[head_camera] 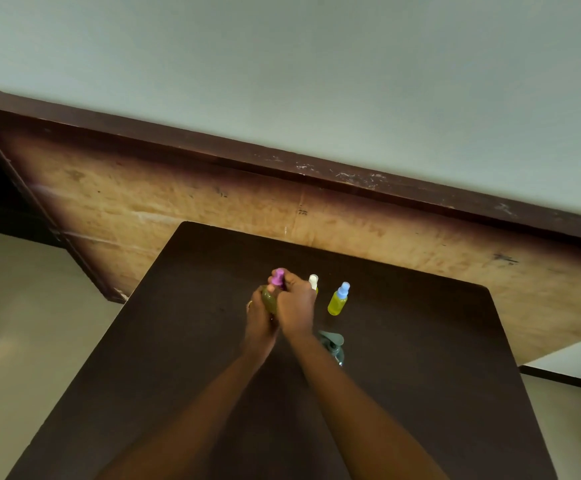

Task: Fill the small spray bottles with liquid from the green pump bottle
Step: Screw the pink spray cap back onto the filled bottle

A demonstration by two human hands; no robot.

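Purple-capped spray bottle at frame centre, yellow-green liquid inside, held in both hands. Left hand wraps the body from the left. Right hand curls over from the right, fingertips pinching the purple top. Likely the cap being screwed on or off; cannot tell which.

To do it well: keep the body upright and steady in the left, turn only the cap, square to the thread, and go easy on the squeeze or liquid may spill.

Just right of the hands: white-capped bottle, half hidden, then blue-capped bottle, apparently full. Green pump bottle sits below them, partly behind the right forearm.

Worktop is dark brown and matt. Behind it, across mid-frame, is a pale plywood panel with a dark frame. Grey-green wall above, beige floor lower left.
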